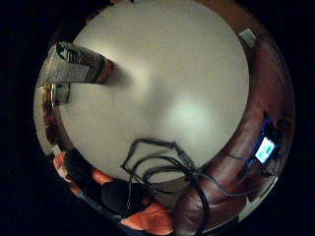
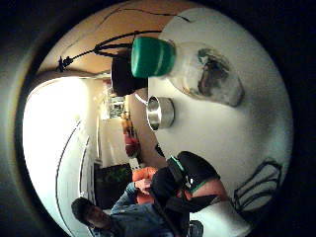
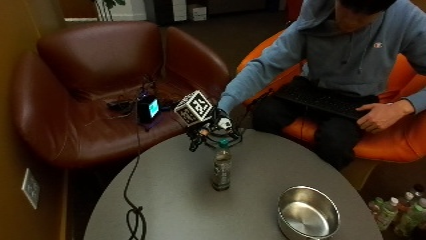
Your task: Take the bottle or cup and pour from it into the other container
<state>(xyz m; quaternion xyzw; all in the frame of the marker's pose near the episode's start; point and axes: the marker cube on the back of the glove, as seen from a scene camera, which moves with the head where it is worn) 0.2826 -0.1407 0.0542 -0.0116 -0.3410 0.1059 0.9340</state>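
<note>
— Where is the bottle?
— The plastic bottle [image 3: 221, 169] with the green cap [image 2: 152, 57] stands upright in the middle of the round table [image 3: 200, 210]. I cannot tell what is in it.
— And the pot?
— The steel pot [image 3: 308, 212] sits near the table's edge — nothing shows inside it.
— The gloved hand?
— The right hand [image 3: 214, 125] hangs above the cap. I cannot tell how its fingers are.

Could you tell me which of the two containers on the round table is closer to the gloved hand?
The green-capped bottle, standing upright mid-table just below the gloved right hand. The steel bowl sits much farther away, at the table's near edge.
</note>
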